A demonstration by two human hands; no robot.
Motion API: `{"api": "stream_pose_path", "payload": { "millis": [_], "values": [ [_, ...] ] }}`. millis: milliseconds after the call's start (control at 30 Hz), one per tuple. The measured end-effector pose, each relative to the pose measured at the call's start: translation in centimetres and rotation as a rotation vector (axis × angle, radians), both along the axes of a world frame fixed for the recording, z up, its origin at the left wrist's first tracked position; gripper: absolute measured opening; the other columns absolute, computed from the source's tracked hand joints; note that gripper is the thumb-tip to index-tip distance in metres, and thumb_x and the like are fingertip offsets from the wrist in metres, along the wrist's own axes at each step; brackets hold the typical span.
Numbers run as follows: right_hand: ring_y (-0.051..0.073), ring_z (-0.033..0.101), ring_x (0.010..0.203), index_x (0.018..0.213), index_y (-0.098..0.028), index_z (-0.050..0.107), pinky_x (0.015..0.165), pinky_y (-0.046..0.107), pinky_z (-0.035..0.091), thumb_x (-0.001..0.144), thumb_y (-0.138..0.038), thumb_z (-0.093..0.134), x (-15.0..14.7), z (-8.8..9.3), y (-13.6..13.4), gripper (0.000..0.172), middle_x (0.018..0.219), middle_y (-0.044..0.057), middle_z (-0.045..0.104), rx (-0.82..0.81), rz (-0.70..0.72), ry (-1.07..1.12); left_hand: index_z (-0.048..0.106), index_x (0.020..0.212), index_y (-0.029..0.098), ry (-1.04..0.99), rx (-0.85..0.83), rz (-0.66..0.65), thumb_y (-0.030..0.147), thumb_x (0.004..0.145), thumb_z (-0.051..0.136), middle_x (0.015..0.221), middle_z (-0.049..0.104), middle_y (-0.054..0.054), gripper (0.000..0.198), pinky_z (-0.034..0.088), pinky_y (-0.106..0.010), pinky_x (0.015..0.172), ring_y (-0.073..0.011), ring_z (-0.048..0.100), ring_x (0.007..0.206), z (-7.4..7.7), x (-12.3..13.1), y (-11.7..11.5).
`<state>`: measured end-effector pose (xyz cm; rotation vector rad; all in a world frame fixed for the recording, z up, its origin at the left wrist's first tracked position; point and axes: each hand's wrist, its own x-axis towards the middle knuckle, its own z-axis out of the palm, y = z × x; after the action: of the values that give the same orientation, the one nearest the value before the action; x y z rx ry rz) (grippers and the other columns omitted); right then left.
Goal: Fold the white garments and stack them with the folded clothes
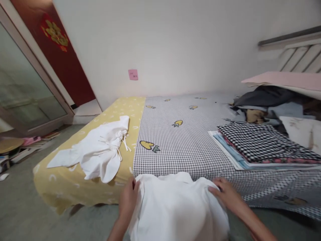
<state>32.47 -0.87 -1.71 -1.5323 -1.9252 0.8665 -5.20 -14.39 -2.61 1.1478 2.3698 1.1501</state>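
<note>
A white garment [175,207] lies at the near edge of the bed, over the black-and-white checked sheet [180,144]. My left hand [128,198] grips its left edge, fingers curled round the cloth. My right hand [224,193] rests on its right side with fingers bent and pinching the fabric. A second white garment with ties [100,150] is spread crumpled on the yellow sheet [75,187] to the left, away from both hands.
A stack of folded clothes [263,147] topped by a checked piece sits at the right. Behind it lie a heap of dark clothes [265,100] and a pillow [301,132]. Books and clutter [22,147] are on the floor at left, beside a glass door [22,87].
</note>
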Motion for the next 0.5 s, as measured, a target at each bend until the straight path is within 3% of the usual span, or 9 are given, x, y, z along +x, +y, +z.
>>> {"api": "stream_pose_path", "payload": {
  "millis": [33,100,167,267,333,400,500],
  "values": [
    [0.029,0.063,0.085,0.065,-0.022,0.076,0.088,0.045,0.050,0.061,-0.042,0.065,0.0,1.4,0.8,0.023,0.080,0.009,0.065,0.073,-0.046,-0.004,0.044,0.063,0.026,0.024,0.030,-0.035,0.050,0.076,0.052,0.056,0.052,0.002,0.028,0.035,-0.031,0.060,-0.0200,0.050,0.057,1.7,-0.7,-0.2],
    [0.027,0.061,0.082,0.067,-0.021,0.075,0.087,0.041,0.049,0.060,-0.033,0.068,-0.1,5.5,2.7,0.015,0.078,0.007,0.063,0.211,-0.157,0.036,0.047,0.065,0.026,0.124,0.127,-0.086,0.056,0.077,0.052,0.058,0.054,0.003,0.032,0.036,-0.029,0.060,-0.0189,0.051,0.058,6.7,-2.5,-0.4],
    [0.023,0.058,0.078,0.072,-0.020,0.075,0.081,0.037,0.046,0.064,-0.027,0.068,-0.2,11.1,4.2,0.013,0.076,0.005,0.063,0.340,-0.281,0.134,0.054,0.068,0.025,0.313,0.268,-0.035,0.057,0.077,0.054,0.057,0.055,0.003,0.033,0.035,-0.028,0.058,-0.0174,0.050,0.055,13.5,-4.1,-0.4],
    [0.012,0.044,0.059,0.093,-0.018,0.075,0.060,0.030,0.037,0.076,-0.028,0.067,-0.8,20.0,5.0,0.021,0.067,-0.003,0.057,0.487,-0.441,0.552,0.059,0.073,0.022,0.577,0.569,0.161,0.050,0.076,0.064,0.063,0.056,0.005,0.028,0.036,-0.023,0.062,-0.0127,0.050,0.060,24.4,-4.6,-0.6],
    [0.008,0.035,0.051,0.095,-0.015,0.071,0.051,0.026,0.026,0.078,-0.024,0.068,-1.2,24.9,4.5,0.019,0.062,-0.006,0.050,0.546,-0.446,0.859,0.062,0.078,0.019,0.700,0.749,0.268,0.044,0.077,0.067,0.066,0.054,0.006,0.025,0.036,-0.021,0.063,-0.0097,0.049,0.061,30.0,-3.6,-1.1],
    [0.006,0.039,0.050,0.092,-0.013,0.068,0.048,0.024,0.022,0.079,-0.017,0.067,-1.3,28.4,3.6,0.013,0.066,-0.005,0.053,0.599,-0.410,1.056,0.064,0.082,0.017,0.790,0.863,0.307,0.041,0.079,0.066,0.068,0.053,0.007,0.024,0.036,-0.020,0.064,-0.0077,0.047,0.062,33.5,-2.1,-1.8],
    [0.004,0.041,0.049,0.092,-0.015,0.066,0.048,0.022,0.028,0.081,-0.011,0.065,-0.4,31.1,1.8,0.011,0.069,-0.005,0.058,0.609,-0.370,1.170,0.067,0.083,0.015,0.878,0.946,0.346,0.041,0.079,0.066,0.069,0.051,0.007,0.027,0.041,-0.023,0.072,-0.0064,0.047,0.064,35.4,-0.2,-3.0]
  ]
}}
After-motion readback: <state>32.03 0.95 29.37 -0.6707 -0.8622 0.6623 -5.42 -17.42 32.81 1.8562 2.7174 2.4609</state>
